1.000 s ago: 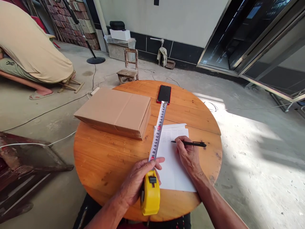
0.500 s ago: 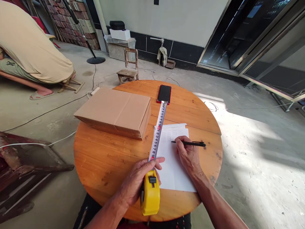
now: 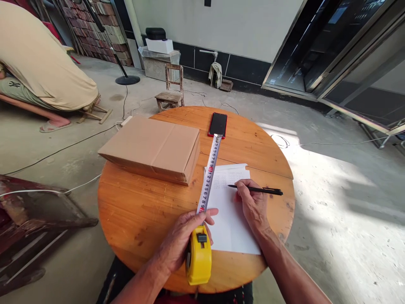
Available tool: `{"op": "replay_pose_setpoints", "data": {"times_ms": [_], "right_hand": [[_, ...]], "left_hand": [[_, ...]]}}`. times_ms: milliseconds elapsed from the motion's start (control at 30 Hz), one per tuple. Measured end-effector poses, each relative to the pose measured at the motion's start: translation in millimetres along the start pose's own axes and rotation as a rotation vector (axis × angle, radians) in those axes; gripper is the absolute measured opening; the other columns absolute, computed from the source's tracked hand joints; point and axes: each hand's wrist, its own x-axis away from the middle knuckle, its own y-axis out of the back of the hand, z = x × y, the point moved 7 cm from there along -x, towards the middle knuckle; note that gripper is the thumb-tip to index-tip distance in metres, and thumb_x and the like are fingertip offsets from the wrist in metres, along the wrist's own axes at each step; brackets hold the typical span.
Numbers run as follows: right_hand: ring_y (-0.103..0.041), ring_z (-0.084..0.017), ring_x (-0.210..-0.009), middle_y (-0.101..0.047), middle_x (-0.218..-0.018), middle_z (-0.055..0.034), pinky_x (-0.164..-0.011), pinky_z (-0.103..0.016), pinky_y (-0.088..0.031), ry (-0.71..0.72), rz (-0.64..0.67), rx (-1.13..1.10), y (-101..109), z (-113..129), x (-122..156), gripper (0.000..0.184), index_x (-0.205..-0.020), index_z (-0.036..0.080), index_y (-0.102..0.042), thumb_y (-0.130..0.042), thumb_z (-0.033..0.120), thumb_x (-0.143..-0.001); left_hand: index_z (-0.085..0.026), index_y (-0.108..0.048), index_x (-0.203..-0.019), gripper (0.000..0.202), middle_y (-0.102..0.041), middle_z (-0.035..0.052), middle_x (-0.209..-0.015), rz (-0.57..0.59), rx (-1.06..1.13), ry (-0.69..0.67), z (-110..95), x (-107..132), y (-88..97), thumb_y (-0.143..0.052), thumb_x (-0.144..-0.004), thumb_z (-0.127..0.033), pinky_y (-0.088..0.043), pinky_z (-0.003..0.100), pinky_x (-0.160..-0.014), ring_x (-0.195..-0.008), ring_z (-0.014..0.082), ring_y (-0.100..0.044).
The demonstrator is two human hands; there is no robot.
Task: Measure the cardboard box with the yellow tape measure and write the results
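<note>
My left hand (image 3: 190, 228) is closed around a yellow tape measure (image 3: 200, 261), the thumb pressing on the blade where it leaves the case. The white blade runs away from me, its metal end hook close to the near edge of a phone (image 3: 218, 124) with a red case. In my right hand (image 3: 253, 204) a black pen (image 3: 268, 191) is pinched, its tip over a sheet of paper (image 3: 226, 230) with rows of small writing near the top. Left of the blade lies a closed brown cardboard box (image 3: 152, 147).
All this lies on a round wooden table (image 3: 142, 223). A small wooden chair (image 3: 170, 97) stands beyond it. At the left are a bending person (image 3: 44, 59) and a dark wooden chair (image 3: 38, 223). Cables cross the floor; a black stand base (image 3: 127, 80) is behind.
My right hand has shifted slightly right, and the pen lies a bit flatter and farther right in its grip. My left hand and the tape measure have hardly moved.
</note>
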Motion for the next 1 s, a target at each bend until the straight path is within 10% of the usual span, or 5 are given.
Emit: {"op": "replay_pose_setpoints", "data": {"times_ms": [1000], "right_hand": [[-0.041, -0.011, -0.047, -0.047, -0.049, 0.0045, -0.049, -0.024, -0.033, 0.055, 0.042, 0.139, -3, 5, 0, 0.02, -0.066, 0.019, -0.055, -0.048, 0.03, -0.081]], "left_hand": [[-0.011, -0.068, -0.093, 0.035, -0.061, 0.0031, -0.057, -0.005, -0.012, -0.056, 0, 2, -2.6, -0.063, -0.076, -0.041, -0.037, 0.019, -0.047, -0.051, 0.0101, -0.053]]}}
